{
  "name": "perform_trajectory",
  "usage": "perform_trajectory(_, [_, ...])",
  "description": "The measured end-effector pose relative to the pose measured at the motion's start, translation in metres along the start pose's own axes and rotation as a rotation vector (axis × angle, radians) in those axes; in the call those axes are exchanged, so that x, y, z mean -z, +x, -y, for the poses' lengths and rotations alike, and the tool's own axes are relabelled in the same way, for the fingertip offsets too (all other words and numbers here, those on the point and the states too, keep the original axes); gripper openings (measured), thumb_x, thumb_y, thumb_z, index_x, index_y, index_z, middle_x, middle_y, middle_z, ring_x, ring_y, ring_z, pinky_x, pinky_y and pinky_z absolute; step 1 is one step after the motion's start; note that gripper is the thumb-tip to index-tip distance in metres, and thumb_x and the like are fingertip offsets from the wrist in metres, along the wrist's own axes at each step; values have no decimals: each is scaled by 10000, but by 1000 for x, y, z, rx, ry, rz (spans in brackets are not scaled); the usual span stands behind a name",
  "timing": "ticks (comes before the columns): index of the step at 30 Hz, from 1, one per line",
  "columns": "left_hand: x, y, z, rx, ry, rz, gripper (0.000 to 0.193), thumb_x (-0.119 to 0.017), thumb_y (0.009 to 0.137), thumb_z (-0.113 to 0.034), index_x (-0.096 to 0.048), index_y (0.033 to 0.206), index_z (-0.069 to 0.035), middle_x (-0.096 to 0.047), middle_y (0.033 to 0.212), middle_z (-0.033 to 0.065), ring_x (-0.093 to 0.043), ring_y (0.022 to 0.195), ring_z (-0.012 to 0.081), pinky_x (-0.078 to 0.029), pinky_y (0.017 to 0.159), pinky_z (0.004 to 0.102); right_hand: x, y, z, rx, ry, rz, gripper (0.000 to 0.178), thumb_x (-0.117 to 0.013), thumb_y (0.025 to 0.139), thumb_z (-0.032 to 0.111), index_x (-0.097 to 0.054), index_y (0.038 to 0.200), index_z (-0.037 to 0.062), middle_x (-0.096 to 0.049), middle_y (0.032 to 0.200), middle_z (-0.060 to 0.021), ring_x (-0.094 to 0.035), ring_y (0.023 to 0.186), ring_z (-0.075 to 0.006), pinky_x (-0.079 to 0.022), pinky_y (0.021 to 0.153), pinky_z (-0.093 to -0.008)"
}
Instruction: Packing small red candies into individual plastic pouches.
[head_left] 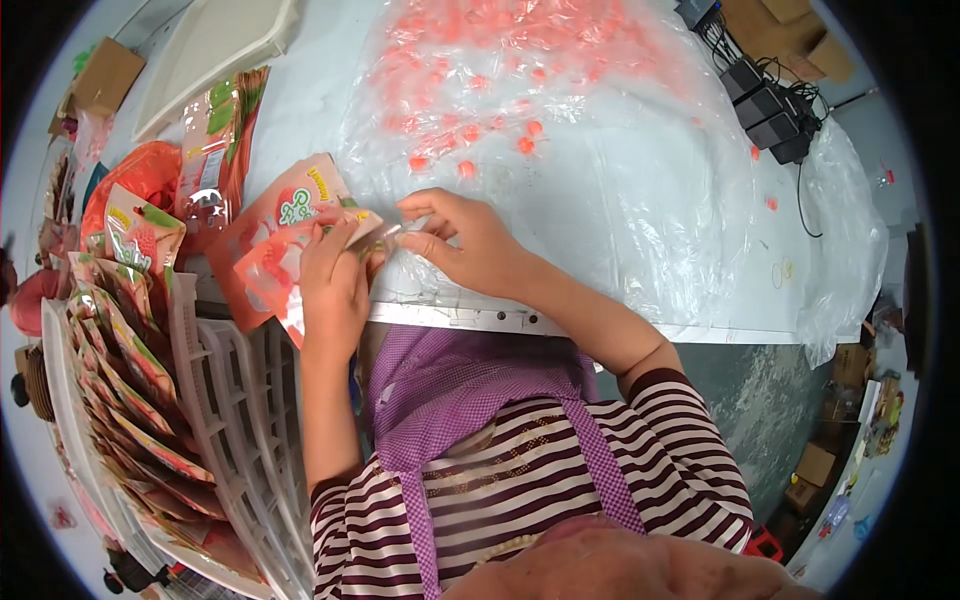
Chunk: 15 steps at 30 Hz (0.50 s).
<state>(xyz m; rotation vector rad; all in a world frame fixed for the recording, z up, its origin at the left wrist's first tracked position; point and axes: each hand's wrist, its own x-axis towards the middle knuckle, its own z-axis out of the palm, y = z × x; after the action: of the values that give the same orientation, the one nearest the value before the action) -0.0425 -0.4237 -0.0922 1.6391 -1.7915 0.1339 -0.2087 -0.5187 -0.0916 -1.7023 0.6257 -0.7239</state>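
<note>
My left hand (335,268) is closed on a pink and red printed pouch (272,268) at the table's front edge. Another pouch (262,218) of the same colours lies flat just behind it. My right hand (465,243) is at the pouch's right end, thumb and forefinger drawn together at a small clear, shiny piece of plastic (385,238). Whether that piece is part of the pouch or separate, I cannot tell. Beyond my hands, several small coral-red pieces (466,169) lie on a large clear plastic sheet (610,190).
Filled pouches stand in a white plastic crate (215,400) at my left. More pouches (218,140) are stacked on the table, near a red bag (150,165) and a white tray (215,50). Black power adapters (770,110) with cables sit at the far right.
</note>
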Motion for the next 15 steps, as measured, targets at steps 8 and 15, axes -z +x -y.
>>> perform_trajectory(8, [-31,-17,42,437,-335,-40,97,-593,826,-53,-554,819,35,-585,908,132,-567,799,198,-448,715,284,49,-40,50,58,-278,-131,205,-614,827,85,-592,1017,13,-616,934,-110,-604,776,-172,-483,702,-273])
perform_trajectory(15, [-32,-11,37,426,-357,-16,110,-604,803,-52,-537,781,33,-585,1104,195,-588,879,277,-456,733,318,169,-4,-54,-199,-1067,-247,238,-523,872,185,-590,1026,18,-586,931,-169,-557,861,-323,-442,764,-374])
